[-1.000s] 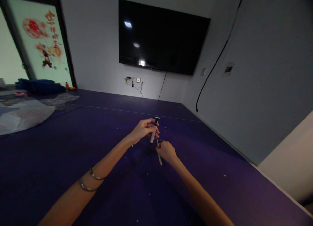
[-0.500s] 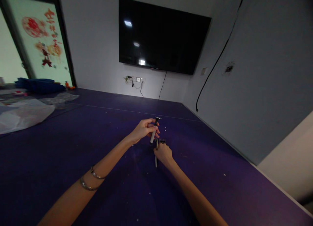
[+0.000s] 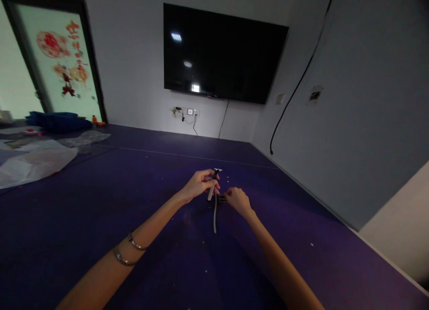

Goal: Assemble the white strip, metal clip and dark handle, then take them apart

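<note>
My left hand (image 3: 201, 185) is closed around a T-shaped stick (image 3: 211, 193) with a pale grey handle, a black neck and a light crossbar on top. It is held tilted, its top leaning slightly right. Just below and to the right is a small black piece (image 3: 221, 198), too dark to name. The bent fingertips of my right hand (image 3: 238, 199) meet at its right end and seem to pinch it. A thin, curved grey strip (image 3: 215, 218) runs down from beside the black piece toward me. Where these parts join is hidden.
The hands work over a broad purple surface (image 3: 150, 194) dotted with small white specks. Clear plastic wrapping (image 3: 43, 160) and a dark blue cloth bundle (image 3: 58, 121) lie at the far left. A black cable (image 3: 272, 151) hangs down the right wall. A large television (image 3: 224, 53) is mounted ahead.
My right hand has shifted right, off the grey strip, uncovering it and the black piece. My left hand keeps its hold on the stick. The view has tilted slightly up.
</note>
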Demonstrator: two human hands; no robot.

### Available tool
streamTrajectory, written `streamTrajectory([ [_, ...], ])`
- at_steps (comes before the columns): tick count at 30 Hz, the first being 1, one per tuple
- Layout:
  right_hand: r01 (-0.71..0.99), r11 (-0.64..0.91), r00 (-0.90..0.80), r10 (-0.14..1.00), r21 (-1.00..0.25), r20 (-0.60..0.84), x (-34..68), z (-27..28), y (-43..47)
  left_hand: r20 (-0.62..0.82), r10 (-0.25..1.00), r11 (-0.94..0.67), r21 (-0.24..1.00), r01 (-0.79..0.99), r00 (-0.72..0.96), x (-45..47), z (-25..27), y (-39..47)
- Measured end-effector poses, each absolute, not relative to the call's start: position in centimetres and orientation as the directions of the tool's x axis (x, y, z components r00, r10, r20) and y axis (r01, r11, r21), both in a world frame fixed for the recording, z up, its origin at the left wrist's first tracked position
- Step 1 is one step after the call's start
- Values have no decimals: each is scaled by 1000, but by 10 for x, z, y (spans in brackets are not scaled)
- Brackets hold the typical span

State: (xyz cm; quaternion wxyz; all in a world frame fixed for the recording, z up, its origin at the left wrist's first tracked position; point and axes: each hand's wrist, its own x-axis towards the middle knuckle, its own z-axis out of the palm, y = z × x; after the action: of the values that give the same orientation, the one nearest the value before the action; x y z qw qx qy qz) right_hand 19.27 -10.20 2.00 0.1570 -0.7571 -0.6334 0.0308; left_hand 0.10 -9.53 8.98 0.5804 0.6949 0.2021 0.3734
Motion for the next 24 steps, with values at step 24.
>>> streamTrajectory([
  [24, 939, 53, 7, 985, -340, 174, 208, -9, -84, 256, 713, -232, 965, -124, 653, 11, 76, -100],
])
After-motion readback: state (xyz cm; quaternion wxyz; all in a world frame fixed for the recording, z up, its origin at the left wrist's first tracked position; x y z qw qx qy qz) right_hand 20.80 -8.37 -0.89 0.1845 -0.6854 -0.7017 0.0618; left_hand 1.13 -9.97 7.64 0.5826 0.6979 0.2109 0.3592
